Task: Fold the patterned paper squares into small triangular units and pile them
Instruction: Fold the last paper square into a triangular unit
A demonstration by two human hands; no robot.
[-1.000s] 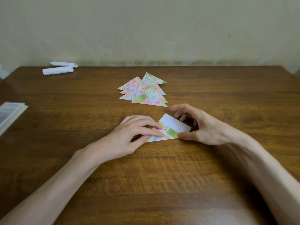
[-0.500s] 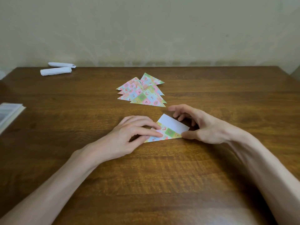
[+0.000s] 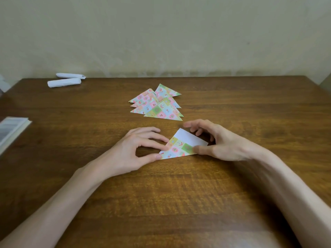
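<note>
So, the half-folded paper (image 3: 180,145) is being held flat on the desk (image 3: 179,203), pretty much dead centre. The patterned flap is being shown on the near side, and a strip of the plain white back is being shown at its 1 o'clock end.

Its 8 o'clock corner is being pinched by the left hand (image 3: 132,151). That grip is being narrowed down to thumb tip and index tip on the paper's edge, and the other fingers are being held loosely curled above the wood.

The 3 o'clock corner is being pressed down by the thumb of the right hand (image 3: 220,142). That grip is being held wide, so the paper is only being pinned, not clasped. The fingers are being arched over the white end, and whether it's being touched by them can't be told.

The pile of triangles (image 3: 157,106) is being shown at 12 o'clock from the paper, near the fingertips but apart from both hands, as a loose overlapping fan.

Out at 10 o'clock, by the far edge, two white rolls (image 3: 64,82) are being shown side by side. At 9 o'clock a blurry stack of sheets (image 3: 12,127) is being cut off by the frame.
</note>
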